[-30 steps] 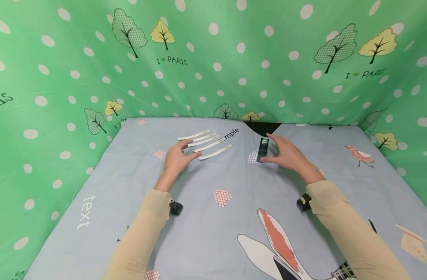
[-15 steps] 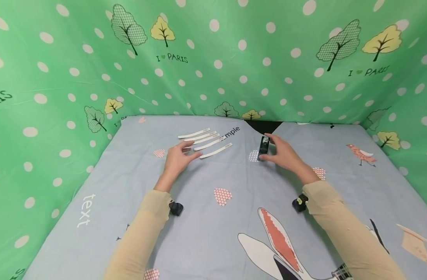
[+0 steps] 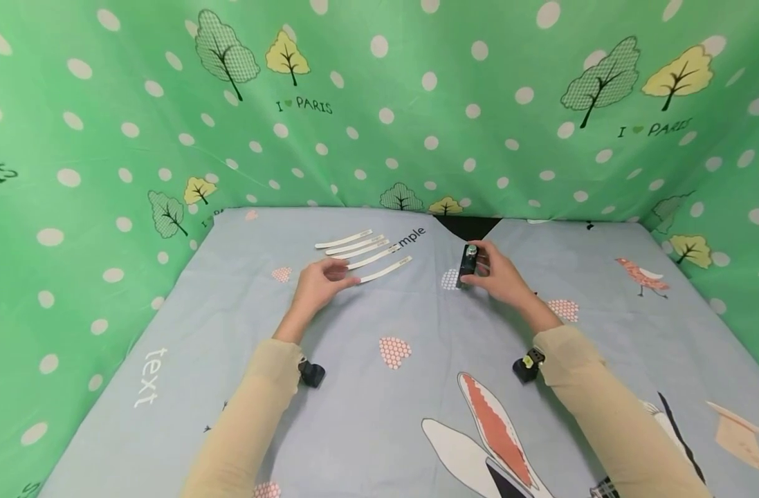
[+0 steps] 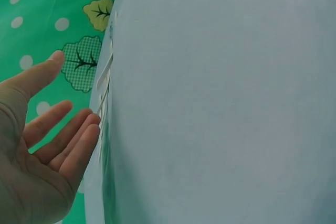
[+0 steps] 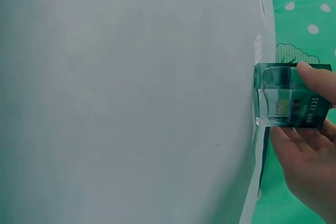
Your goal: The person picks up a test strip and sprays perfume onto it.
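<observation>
In the head view my right hand [image 3: 502,278] grips a dark block-shaped perfume bottle [image 3: 469,263] on the tablecloth, thumb on the near end and fingers at the far end. The right wrist view shows this perfume bottle [image 5: 277,95] with a clear green lower part, a dark upper part and white lettering. My left hand [image 3: 319,287] hovers by the left ends of several narrow white paper strips [image 3: 379,271], with thumb and fingers apart. In the left wrist view the left hand [image 4: 52,145] is relaxed, its fingertips overlapping the edge-on strips [image 4: 104,93].
A grey-blue tablecloth [image 3: 348,415] printed with hearts, a bird and rabbit ears covers the table. Behind it hangs a green dotted curtain [image 3: 379,104]. Black camera units [image 3: 312,374] are worn at both wrists.
The right hand's fingers have closed in around the perfume bottle, and the right wrist has shifted slightly left. The left hand's fingers have drawn a little nearer the viewer; the strips lie as before.
</observation>
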Tool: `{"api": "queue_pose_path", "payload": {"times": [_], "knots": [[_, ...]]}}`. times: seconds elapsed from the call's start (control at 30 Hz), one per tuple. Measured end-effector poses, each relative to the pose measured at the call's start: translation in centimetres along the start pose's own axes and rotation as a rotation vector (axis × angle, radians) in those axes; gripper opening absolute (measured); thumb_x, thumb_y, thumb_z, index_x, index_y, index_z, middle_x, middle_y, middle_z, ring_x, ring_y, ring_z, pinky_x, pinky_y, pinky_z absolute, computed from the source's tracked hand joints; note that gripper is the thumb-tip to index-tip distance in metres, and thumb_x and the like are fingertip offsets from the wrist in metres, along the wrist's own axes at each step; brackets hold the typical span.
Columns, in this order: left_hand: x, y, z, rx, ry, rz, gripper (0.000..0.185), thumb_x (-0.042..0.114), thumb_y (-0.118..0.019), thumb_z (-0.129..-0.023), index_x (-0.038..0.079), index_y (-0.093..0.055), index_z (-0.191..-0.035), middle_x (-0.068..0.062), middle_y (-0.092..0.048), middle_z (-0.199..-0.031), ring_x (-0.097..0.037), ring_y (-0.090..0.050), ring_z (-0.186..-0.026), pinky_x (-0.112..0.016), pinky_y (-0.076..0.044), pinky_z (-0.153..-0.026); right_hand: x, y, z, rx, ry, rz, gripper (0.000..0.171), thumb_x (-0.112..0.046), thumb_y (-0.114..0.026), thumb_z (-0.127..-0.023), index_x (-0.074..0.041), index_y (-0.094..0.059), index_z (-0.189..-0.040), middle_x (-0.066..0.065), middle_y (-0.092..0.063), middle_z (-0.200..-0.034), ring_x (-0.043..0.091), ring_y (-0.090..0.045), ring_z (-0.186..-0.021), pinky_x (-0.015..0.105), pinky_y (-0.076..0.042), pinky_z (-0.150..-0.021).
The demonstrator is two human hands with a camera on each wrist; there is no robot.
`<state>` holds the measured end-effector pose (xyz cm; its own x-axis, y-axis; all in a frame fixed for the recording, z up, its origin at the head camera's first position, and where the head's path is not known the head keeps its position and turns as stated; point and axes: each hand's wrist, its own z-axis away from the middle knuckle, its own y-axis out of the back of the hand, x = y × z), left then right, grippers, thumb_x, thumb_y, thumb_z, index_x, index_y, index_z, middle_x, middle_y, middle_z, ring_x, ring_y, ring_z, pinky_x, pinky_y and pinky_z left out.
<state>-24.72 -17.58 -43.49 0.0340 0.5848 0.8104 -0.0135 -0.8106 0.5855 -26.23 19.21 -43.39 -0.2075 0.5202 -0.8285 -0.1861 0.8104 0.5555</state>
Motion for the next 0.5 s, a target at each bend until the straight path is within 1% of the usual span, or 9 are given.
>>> {"api": "queue_pose_path", "payload": {"times": [0.1,0.27,0.4,0.5], "knots": [[-0.11,-0.22,-0.09,-0.014,0.006,0.036,0.055,0.031,-0.083,-0.082,0.006,-0.065,-0.128,-0.015,-0.072,-0.121,-0.030,-0.070,-0.111,-0.043,-0.058,-0.093,-0.01,0.03,0.02,-0.007,-0.010,0.009,0.072,-0.001,-0.071,-0.090,0.004,-0.030,-0.149,0.035,-0.042,-0.145,0.050,-0.042,-0.137,0.053,-0.037,-0.117],[-0.35,-0.75,-0.42,-0.042,0.010,0.043,0.051,0.027,-0.082,-0.083,0.005,-0.067,-0.125,-0.014,-0.073,-0.117,-0.027,-0.071,-0.107,-0.038,-0.059,-0.090,-0.04,0.13,0.06,-0.014,-0.028,0.013,0.071,0.000,-0.070,-0.090,0.005,-0.029,-0.148,0.035,-0.041,-0.146,0.050,-0.041,-0.138,0.053,-0.037,-0.117],[-0.60,-0.97,-0.72,-0.064,0.057,0.050,0.047,0.025,-0.082,-0.083,0.006,-0.068,-0.124,-0.013,-0.074,-0.116,-0.026,-0.071,-0.107,-0.034,-0.059,-0.088,0.00,0.07,0.04,-0.021,-0.037,0.004,0.071,0.000,-0.070,-0.090,0.005,-0.029,-0.148,0.035,-0.041,-0.147,0.050,-0.041,-0.139,0.053,-0.037,-0.117],[-0.49,-0.88,-0.87,-0.068,0.099,0.057,0.046,0.026,-0.083,-0.082,0.009,-0.069,-0.123,-0.013,-0.075,-0.114,-0.024,-0.073,-0.101,-0.032,-0.060,-0.083,0.03,-0.07,-0.08,-0.017,-0.031,0.000,0.071,0.000,-0.070,-0.090,0.004,-0.029,-0.148,0.035,-0.041,-0.147,0.049,-0.040,-0.139,0.053,-0.037,-0.117]]}}
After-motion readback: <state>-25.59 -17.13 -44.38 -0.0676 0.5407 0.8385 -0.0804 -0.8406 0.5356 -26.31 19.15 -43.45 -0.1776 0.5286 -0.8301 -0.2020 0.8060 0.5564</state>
